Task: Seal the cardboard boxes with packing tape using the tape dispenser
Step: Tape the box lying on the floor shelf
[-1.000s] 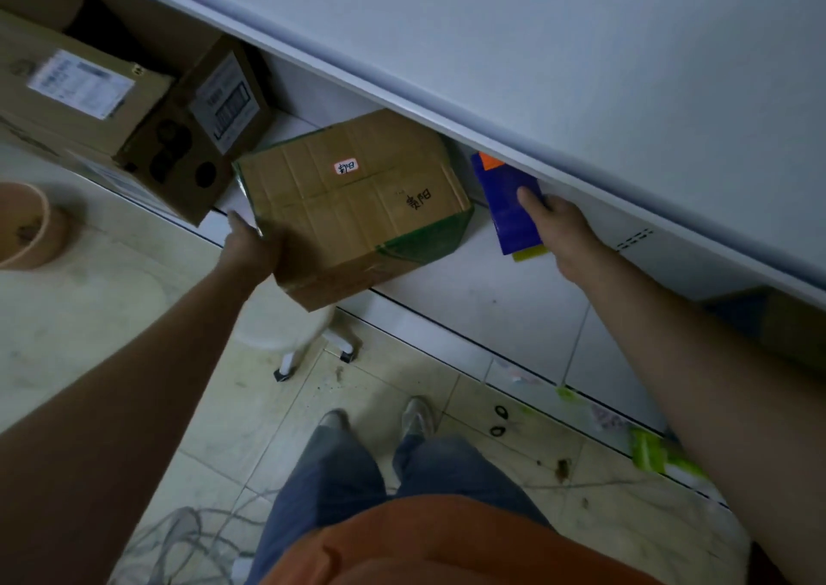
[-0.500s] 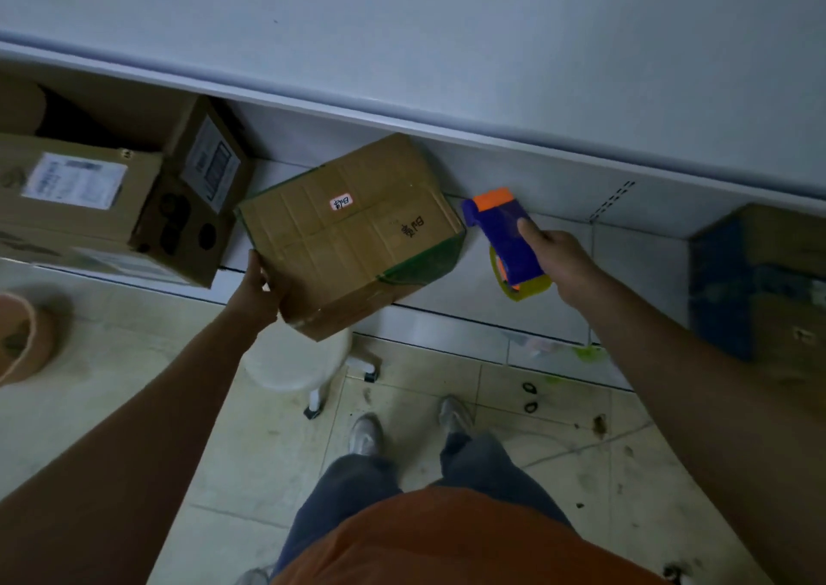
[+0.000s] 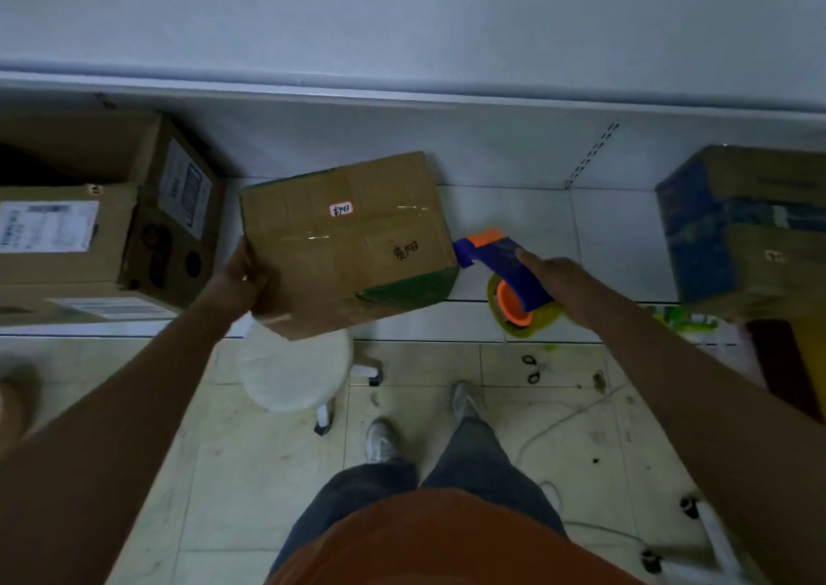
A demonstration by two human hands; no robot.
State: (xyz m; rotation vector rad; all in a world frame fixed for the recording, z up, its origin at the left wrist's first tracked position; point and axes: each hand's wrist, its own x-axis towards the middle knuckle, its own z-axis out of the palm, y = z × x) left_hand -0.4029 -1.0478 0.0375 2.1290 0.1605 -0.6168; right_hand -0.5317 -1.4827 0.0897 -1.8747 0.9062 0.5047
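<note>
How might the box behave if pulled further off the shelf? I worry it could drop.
The box probably tips: its near corner overhangs the shelf edge. It seems light, since the left hand alone grips it. Its taped top may be slippery.

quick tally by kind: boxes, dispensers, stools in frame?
Cardboard boxes: 4 — held box, labelled box at left, box with dark circles, blue-printed box at right
Tape dispensers: 1 — blue and orange tape dispenser, in the right hand
Stools: 1 — white stool
Total: 6

Both hands (image 3: pixel 241 278) (image 3: pixel 565 287) gripping (arms outstretched)
</note>
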